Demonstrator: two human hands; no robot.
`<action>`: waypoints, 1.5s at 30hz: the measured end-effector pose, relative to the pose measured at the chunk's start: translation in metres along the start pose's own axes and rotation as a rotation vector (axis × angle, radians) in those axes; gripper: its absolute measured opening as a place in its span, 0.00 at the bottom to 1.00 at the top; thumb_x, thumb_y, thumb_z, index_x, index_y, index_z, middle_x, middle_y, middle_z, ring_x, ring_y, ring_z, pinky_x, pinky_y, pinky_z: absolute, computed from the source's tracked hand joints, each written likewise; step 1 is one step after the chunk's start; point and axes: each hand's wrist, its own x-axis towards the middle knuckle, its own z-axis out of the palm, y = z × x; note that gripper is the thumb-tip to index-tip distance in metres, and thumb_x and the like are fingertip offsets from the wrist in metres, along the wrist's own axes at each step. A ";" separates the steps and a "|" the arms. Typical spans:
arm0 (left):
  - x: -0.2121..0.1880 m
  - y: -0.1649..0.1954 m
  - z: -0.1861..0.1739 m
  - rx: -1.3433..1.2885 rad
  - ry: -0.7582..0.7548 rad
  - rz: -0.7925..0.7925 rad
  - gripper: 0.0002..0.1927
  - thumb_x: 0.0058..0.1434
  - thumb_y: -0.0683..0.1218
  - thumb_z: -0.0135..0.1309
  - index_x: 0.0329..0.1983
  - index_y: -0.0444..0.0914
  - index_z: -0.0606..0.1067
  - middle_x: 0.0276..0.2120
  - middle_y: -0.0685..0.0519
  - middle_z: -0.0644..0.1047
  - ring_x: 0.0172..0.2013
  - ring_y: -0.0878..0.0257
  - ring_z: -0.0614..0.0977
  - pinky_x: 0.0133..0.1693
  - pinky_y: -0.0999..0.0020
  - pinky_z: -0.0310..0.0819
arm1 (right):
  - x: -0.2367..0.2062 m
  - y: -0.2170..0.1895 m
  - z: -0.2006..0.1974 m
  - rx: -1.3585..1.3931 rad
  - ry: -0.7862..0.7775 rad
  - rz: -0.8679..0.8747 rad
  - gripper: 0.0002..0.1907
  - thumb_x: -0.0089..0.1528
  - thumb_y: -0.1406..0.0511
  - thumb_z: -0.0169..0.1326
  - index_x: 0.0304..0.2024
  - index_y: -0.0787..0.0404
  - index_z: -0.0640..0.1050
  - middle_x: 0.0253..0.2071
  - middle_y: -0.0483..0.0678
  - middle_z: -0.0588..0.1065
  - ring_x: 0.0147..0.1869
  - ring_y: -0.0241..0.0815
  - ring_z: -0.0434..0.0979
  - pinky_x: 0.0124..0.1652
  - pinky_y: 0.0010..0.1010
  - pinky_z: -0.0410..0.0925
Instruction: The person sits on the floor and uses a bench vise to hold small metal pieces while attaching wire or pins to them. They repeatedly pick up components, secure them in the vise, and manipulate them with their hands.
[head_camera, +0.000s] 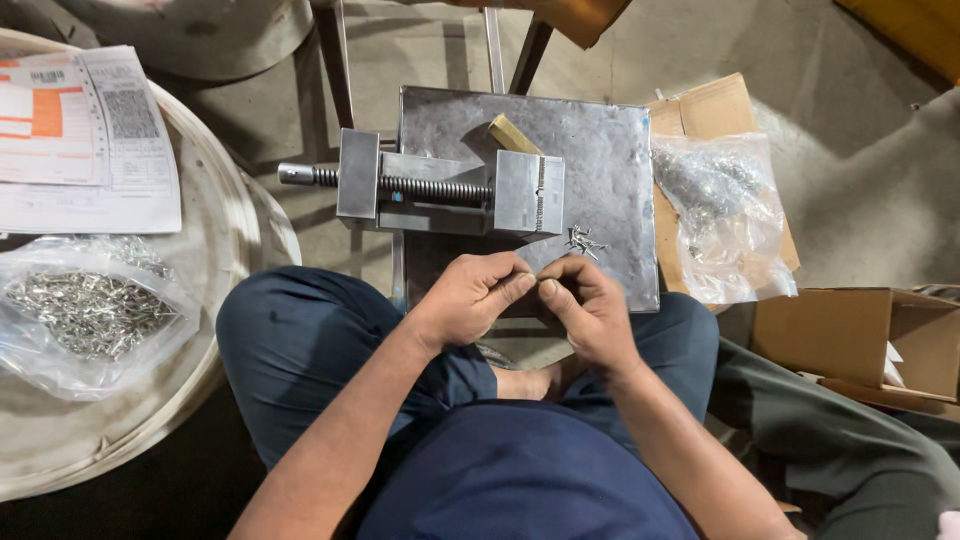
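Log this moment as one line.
left hand: pinching small part, unclear | right hand: fingertips meeting left | vise: untouched | loose metal pieces: on steel plate

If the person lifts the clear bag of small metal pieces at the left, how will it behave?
The clear bag looks thin and crinkled, so it would probably sag. Its heap of metal pieces likely makes it heavy for its size, and they may shift inside.

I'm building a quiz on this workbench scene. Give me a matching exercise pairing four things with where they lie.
Things:
1. grey metal vise
2. small loose pile of metal pins
3. clear bag of silvery pins
4. printed paper form

Places:
A. far left, near edge of the round tray
B. steel plate, just beyond the hands
C. far left, top
D. centre, screw pointing left

Pairs: 1-D, 2-B, 3-A, 4-C
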 end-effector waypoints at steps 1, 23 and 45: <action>0.000 -0.001 -0.001 -0.003 -0.004 -0.014 0.10 0.72 0.46 0.53 0.40 0.34 0.76 0.23 0.54 0.72 0.26 0.71 0.69 0.28 0.70 0.67 | 0.002 -0.003 -0.001 -0.185 -0.017 -0.114 0.05 0.69 0.69 0.58 0.46 0.64 0.77 0.40 0.43 0.74 0.43 0.35 0.72 0.44 0.24 0.66; 0.004 0.021 -0.003 0.060 0.078 -0.009 0.22 0.65 0.45 0.58 0.61 0.34 0.72 0.47 0.45 0.83 0.47 0.59 0.85 0.49 0.66 0.77 | 0.070 -0.057 -0.007 -0.609 0.182 -0.281 0.05 0.67 0.71 0.60 0.43 0.67 0.77 0.37 0.47 0.77 0.36 0.34 0.77 0.38 0.25 0.71; 0.004 0.016 -0.001 -0.081 0.053 -0.109 0.21 0.65 0.42 0.58 0.60 0.34 0.73 0.34 0.52 0.82 0.34 0.70 0.80 0.40 0.71 0.78 | 0.081 -0.072 -0.004 -0.715 0.120 -0.294 0.04 0.66 0.69 0.58 0.40 0.66 0.77 0.36 0.50 0.76 0.36 0.42 0.80 0.36 0.30 0.73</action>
